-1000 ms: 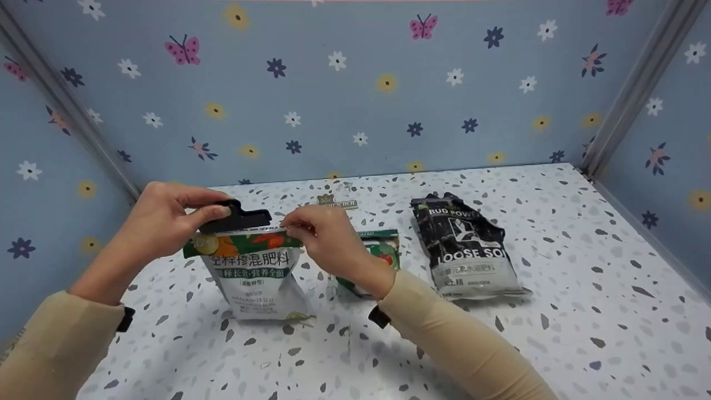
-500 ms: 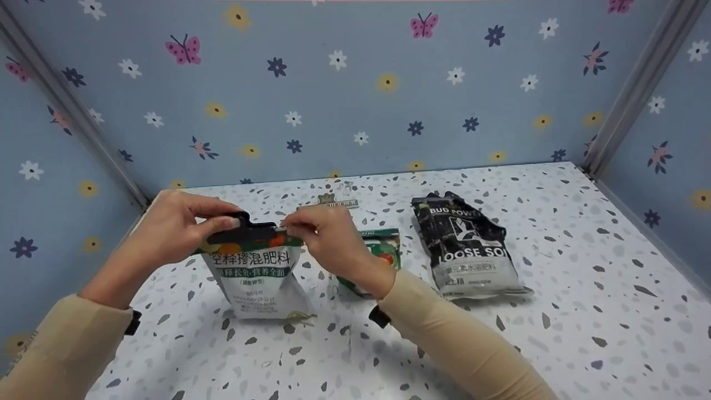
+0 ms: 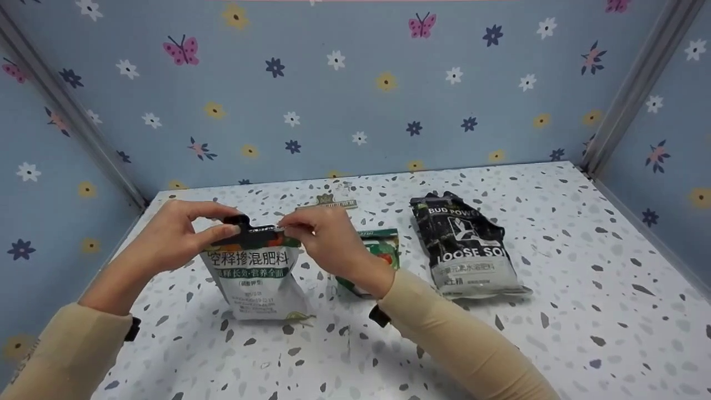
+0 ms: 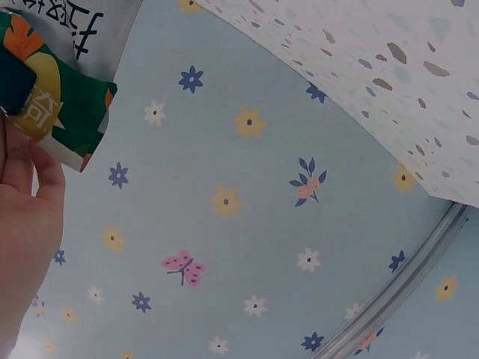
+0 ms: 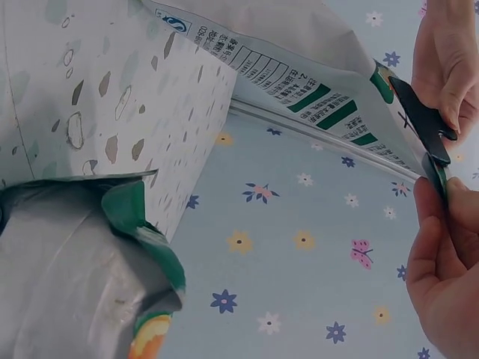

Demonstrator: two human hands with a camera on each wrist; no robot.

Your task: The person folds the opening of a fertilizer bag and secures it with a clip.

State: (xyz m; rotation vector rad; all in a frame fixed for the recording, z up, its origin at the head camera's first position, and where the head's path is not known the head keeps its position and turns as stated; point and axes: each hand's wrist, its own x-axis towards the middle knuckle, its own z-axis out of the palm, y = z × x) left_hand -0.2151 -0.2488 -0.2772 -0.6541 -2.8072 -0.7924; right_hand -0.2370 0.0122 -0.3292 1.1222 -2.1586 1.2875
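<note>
A white fertilizer bag (image 3: 255, 294) with a green, fruit-printed top band stands upright on the left of the table in the head view. My left hand (image 3: 180, 236) pinches a black bag clip (image 3: 258, 237) between thumb and fingers. The clip lies along the bag's top edge and covers much of the band. My right hand (image 3: 336, 241) pinches the right end of that edge. In the right wrist view the clip (image 5: 420, 123) straddles the bag's edge, close to the right fingertips. Only the bag's green corner (image 4: 86, 112) shows clearly in the left wrist view.
Behind my right forearm sits a smaller green and white bag (image 3: 383, 247), partly hidden. Farther right a black and grey bag (image 3: 469, 244) lies on the speckled table (image 3: 583, 266). A flat gold piece (image 3: 336, 203) lies near the flowered back wall (image 3: 355, 111).
My left hand has brought the clip down and slightly right, from above the bag's top edge onto the band. The right hand keeps its pinch in nearly the same place.
</note>
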